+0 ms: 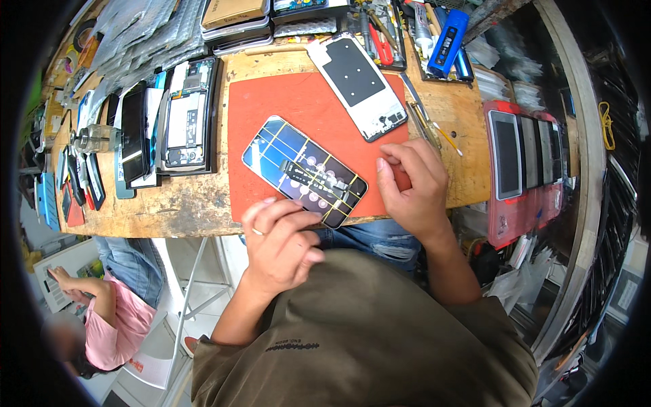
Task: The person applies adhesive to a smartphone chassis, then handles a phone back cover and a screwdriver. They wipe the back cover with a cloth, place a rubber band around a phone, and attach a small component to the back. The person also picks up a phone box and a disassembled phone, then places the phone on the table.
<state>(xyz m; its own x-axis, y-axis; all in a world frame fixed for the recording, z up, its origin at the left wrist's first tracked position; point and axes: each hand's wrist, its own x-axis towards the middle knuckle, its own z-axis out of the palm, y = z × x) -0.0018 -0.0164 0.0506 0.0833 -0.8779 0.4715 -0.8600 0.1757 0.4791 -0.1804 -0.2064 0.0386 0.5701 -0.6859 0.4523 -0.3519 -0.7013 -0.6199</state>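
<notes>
A smartphone [266, 150] lies face up and slanted on an orange-red mat [252, 102]. Its screen is lit, with round keypad-like buttons and thin yellow lines crossing it. Over the screen's middle rests a small dark flex cable [305, 176]. My left hand [281, 241], a ring on one finger, hovers at the phone's near edge with loosely bent fingers and nothing visible in them. At the mat's right side is my right hand [419, 183], thumb apart from the curled fingers, no object seen there. Beyond it lies a separate phone frame [352, 85], white with a black panel.
Left on the wooden bench [163, 214] sits an opened phone [186, 115] in a tray beside dark screens. Bubble-wrap sleeves [149, 34] pile up behind. Tweezers and a swab [447, 141] lie right of the mat. A person [122, 312] sits at lower left.
</notes>
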